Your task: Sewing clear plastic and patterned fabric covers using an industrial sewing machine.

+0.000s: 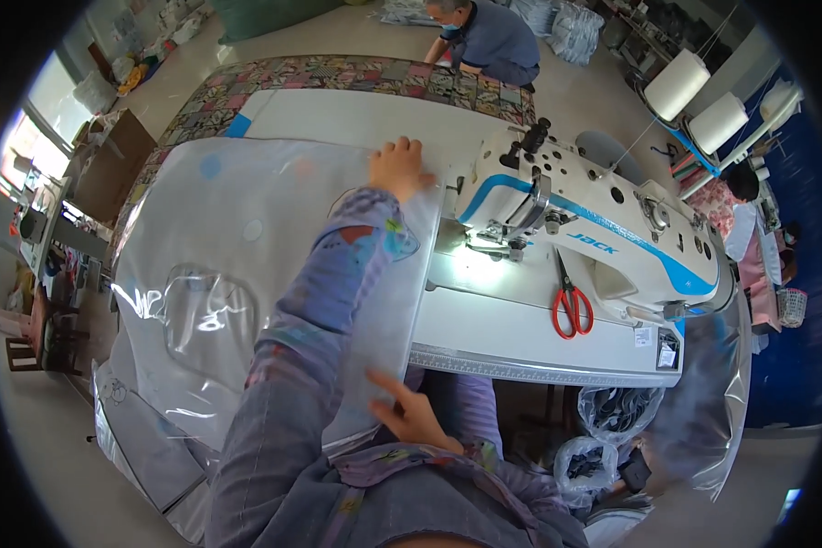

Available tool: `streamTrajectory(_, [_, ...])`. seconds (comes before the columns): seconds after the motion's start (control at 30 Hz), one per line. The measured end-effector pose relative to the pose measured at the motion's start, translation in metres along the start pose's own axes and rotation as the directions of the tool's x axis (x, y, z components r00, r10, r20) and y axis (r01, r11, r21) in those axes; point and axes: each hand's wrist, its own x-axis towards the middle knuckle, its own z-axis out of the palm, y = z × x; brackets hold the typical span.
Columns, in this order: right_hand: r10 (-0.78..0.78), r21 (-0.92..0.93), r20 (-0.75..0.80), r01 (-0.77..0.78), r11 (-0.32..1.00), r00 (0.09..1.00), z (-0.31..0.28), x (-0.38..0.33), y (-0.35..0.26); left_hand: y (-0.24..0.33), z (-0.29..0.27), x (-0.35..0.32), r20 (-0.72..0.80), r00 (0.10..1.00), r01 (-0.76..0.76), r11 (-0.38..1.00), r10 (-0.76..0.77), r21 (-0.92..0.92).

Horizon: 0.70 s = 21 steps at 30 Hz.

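A large translucent, pale plastic sheet (320, 210) with coloured dots lies over the left of the white sewing table (511, 329). A glossy clear panel (212, 315) shows on it. My left hand (398, 168) rests palm down at the sheet's far right corner, fingers apart, beside the sewing machine (594, 224). Close to my body, my right hand (414, 416) touches the sheet's near right edge with its index finger stretched out. The needle area is lit, and the sheet's right edge lies left of it. Patterned sleeves cover both forearms.
Red-handled scissors (573, 310) lie on the table right of the needle. Thread cones (677, 84) stand at the far right. Clear bags with dark pieces (619, 411) hang below the table's right end. A person (495, 46) bends beyond the patterned cloth (338, 71).
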Motion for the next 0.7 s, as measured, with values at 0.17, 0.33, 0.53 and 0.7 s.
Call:
streamTrajectory(0.17, [-0.004, 0.134, 0.372, -0.05, 0.99, 0.928, 0.0, -0.046, 0.018, 0.001, -0.033, -0.04, 0.521, 0.838, -0.043, 0.972, 0.16, -0.23])
streamTrajectory(0.33, [-0.413, -0.121, 0.02, 0.413, 0.903, 0.91, -0.077, -0.035, -0.014, 0.027, -0.081, -0.1, 0.564, 0.796, 0.114, 0.86, 0.22, -0.497])
streamTrajectory(0.53, [-0.149, -0.06, -0.623, 0.143, 0.988, 0.768, -0.142, 0.067, -0.052, 0.058, -0.094, -0.115, 0.37, 0.883, -0.048, 0.84, 0.289, -0.541])
streamTrajectory(0.7, [-0.053, 0.175, -0.563, 0.181, 0.968, 0.825, -0.148, 0.09, -0.039, 0.059, -0.098, -0.108, 0.287, 0.895, -0.144, 0.83, 0.341, -0.539])
